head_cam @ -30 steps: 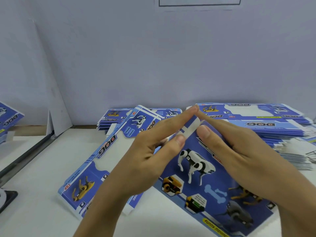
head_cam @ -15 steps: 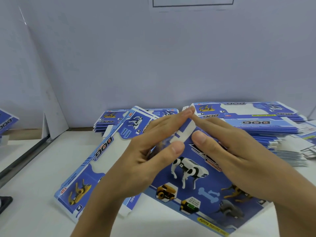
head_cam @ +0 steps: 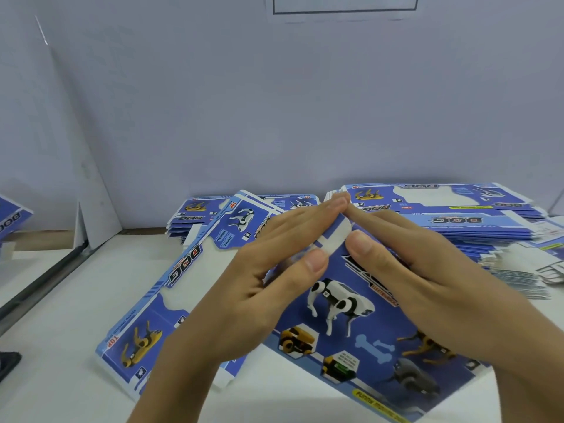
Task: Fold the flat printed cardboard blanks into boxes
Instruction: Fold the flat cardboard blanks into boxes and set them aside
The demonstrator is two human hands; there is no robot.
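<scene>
A blue printed cardboard blank [head_cam: 341, 337] with a white robot dog lies partly raised on the white table [head_cam: 55, 306]. Its long window panel marked DOG [head_cam: 183, 270] slopes down to the left. My left hand [head_cam: 259, 294] and my right hand [head_cam: 427, 276] lean toward each other over the blank's raised far edge, fingers straight, fingertips meeting at the top. A white and blue end flap [head_cam: 335, 233] shows between my left index finger and thumb. My right thumb lies on the blue front panel. The far side of the flap is hidden.
A wide stack of flat blanks [head_cam: 457, 209] lies at the back right, and a smaller stack [head_cam: 195, 212] sits behind the raised panel. A white board [head_cam: 91, 193] leans at the left. Another blue printed piece [head_cam: 9, 218] shows at the left edge. A grey wall stands close behind.
Both hands stay on the same raised edge, fingertips together. The blank and hands sit slightly further left and lower in view than one second ago.
</scene>
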